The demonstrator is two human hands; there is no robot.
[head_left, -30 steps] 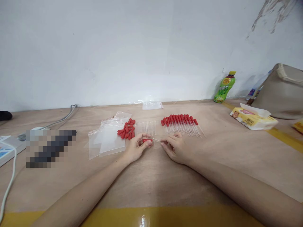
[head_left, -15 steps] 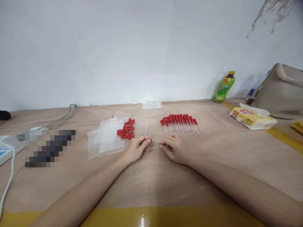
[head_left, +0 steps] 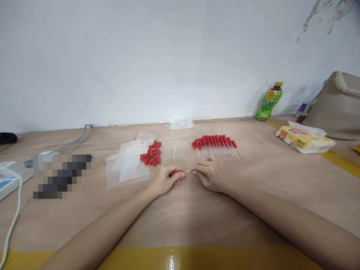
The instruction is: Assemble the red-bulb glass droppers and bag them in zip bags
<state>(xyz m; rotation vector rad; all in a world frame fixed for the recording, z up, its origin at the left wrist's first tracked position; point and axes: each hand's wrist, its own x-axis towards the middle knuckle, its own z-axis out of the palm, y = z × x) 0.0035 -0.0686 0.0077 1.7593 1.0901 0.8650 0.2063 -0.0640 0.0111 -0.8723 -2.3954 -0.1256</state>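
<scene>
My left hand (head_left: 168, 179) pinches a red rubber bulb (head_left: 178, 172) near the middle of the table. A thin glass tube (head_left: 188, 171) runs from the bulb to my right hand (head_left: 207, 173), whose fingertips are closed on its other end. Just beyond my left hand lies a row of bare glass tubes (head_left: 173, 152), with a pile of loose red bulbs (head_left: 152, 154) to its left. Behind my right hand several droppers with red bulbs (head_left: 215, 141) lie side by side, their tubes pointing toward me.
Clear plastic bags (head_left: 128, 161) lie left of the bulbs, another (head_left: 181, 124) by the wall. A power strip (head_left: 14, 178) with cables is at far left. On the right are a green bottle (head_left: 269, 102), a tissue pack (head_left: 305, 141) and a beige bag (head_left: 334, 108).
More of the red bulb now shows between my left fingers, and it lies in line with the tube. My hands have shifted slightly right in the picture, as has the whole scene.
</scene>
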